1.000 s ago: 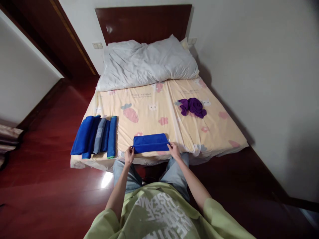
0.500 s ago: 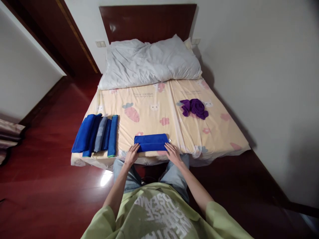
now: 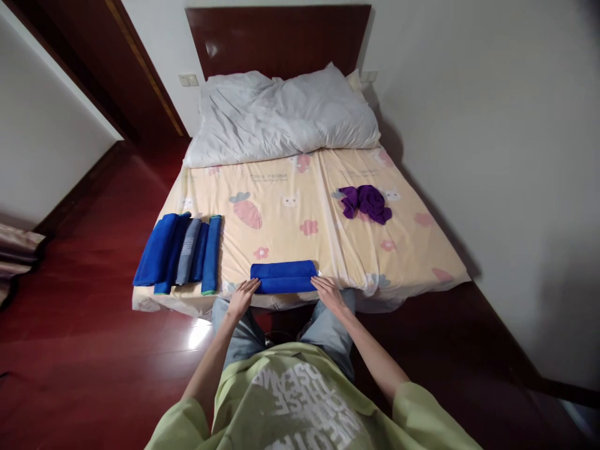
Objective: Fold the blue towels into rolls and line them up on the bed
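Observation:
A folded blue towel (image 3: pixel 284 277) lies as a flat strip along the near edge of the bed. My left hand (image 3: pixel 243 296) grips its left end, with the fingers over the top of the cloth. At the right end, my right hand (image 3: pixel 329 294) holds the towel the same way, close to a small white tag. The undersides of both hands are hidden. To the left, a row of folded blue towels (image 3: pixel 159 253) and one grey towel (image 3: pixel 188 253) lies side by side. A crumpled purple cloth (image 3: pixel 372 203) rests farther back on the right.
The bed (image 3: pixel 281 215) has a cream sheet with carrots and flowers. A bunched grey-white quilt (image 3: pixel 285 119) lies by the dark wooden headboard (image 3: pixel 281 40). A wall (image 3: pixel 492 125) stands to the right, and dark red flooring (image 3: pixel 94 350) surrounds the bed.
Both hands and the blue towel have shifted slightly toward my body, nearer the bed's edge. The row of towels and the purple cloth have stayed in place.

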A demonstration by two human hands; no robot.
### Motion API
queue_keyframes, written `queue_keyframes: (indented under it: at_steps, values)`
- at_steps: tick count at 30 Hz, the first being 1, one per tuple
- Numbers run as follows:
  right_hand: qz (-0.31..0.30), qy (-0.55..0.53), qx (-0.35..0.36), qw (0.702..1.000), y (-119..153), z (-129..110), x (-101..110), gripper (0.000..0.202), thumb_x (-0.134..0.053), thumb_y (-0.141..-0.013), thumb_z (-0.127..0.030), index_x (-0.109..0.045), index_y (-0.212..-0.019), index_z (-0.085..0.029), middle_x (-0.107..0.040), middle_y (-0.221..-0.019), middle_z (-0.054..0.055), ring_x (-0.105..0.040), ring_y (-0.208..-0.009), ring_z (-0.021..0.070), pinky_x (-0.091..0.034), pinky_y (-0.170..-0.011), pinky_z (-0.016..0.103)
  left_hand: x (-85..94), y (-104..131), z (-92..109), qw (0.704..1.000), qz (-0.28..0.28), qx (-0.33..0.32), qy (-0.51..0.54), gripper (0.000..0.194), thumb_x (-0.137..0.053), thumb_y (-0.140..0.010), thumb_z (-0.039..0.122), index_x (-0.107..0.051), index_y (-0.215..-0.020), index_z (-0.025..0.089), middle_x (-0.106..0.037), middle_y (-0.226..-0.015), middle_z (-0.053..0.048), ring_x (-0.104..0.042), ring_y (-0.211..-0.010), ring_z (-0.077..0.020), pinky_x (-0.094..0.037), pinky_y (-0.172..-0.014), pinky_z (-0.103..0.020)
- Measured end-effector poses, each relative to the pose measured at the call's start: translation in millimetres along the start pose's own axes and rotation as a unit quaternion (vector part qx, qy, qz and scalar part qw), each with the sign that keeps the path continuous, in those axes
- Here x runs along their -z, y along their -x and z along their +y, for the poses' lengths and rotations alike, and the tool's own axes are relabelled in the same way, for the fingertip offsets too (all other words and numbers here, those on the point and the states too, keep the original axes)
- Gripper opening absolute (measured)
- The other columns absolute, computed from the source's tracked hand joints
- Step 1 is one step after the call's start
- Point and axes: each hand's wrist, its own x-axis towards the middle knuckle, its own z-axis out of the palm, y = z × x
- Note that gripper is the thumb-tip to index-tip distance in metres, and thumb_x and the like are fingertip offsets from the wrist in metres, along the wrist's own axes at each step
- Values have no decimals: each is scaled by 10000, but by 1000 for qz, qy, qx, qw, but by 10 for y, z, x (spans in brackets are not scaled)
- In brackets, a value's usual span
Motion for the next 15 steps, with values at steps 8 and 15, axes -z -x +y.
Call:
queue_keyframes:
  at_steps: [8,15]
  values:
    - [27,-125,-96,987,-107,48,7,509,-504,-856,-109,-672,-1321,-233,-706,-1266,97,-647,-1200,250,-509,-1086,453,-82,-31,-79,976,78,91,182,539,-438,-857,104,-627,-1352,203,-670,-1349,-90,-621,-1261,-220,-485,-1108,-415]
    - [65,-240,-231,941,-367,267,-140,390,-536,-922,-420,-673,-1204,-189,-758,-996,96,-720,-869,245,-599,-810,374,-111,-246,-164,911,150,219,317,439,-536,-938,430,-590,-1306,197,-752,-1080,-96,-736,-951,-224,-590,-852,-351]
